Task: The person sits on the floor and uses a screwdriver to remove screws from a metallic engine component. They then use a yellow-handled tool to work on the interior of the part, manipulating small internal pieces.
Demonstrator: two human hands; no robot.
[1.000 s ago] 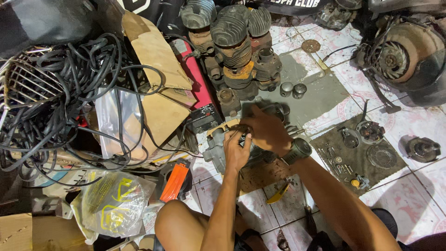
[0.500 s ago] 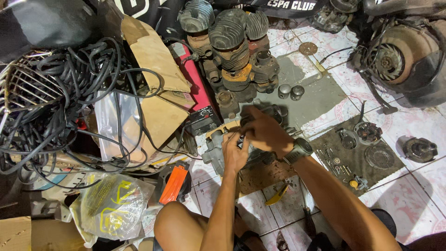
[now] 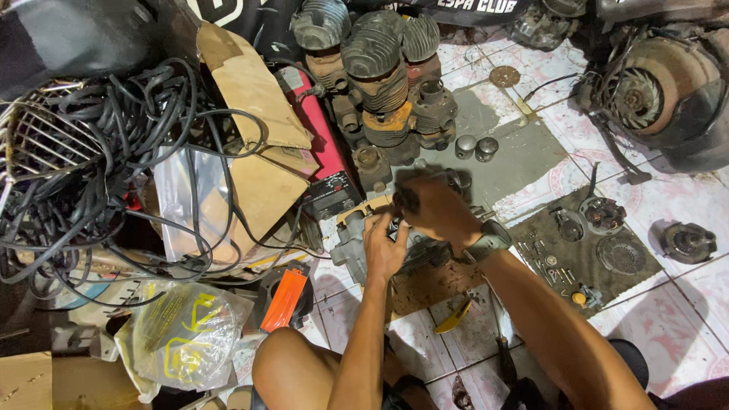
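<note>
Fingers of our left hand (image 3: 383, 247) curl down onto the top of a grey metal engine casing (image 3: 357, 247) on the tiled floor (image 3: 683, 197), while our right hand (image 3: 434, 209), a dark watch (image 3: 488, 241) at its wrist, closes over the same part from the far side. Whether either hand pinches a tool or a small fitting between the fingertips we cannot tell; the knuckles cover the spot. The casing sits low in the middle of the view, just in front of a cluster of finned cylinders (image 3: 380, 61), beside a red-and-black box (image 3: 323, 163). We judge the work mid-way: small parts lie spread on a dark mat (image 3: 585, 254) to the right, the casing appears partly stripped, and both hands are on it. Much of its body is hidden under the hands. A tangle of black cables (image 3: 99, 167) fills the left side, and a fan-faced engine (image 3: 645, 95) is cut off at top right.
</note>
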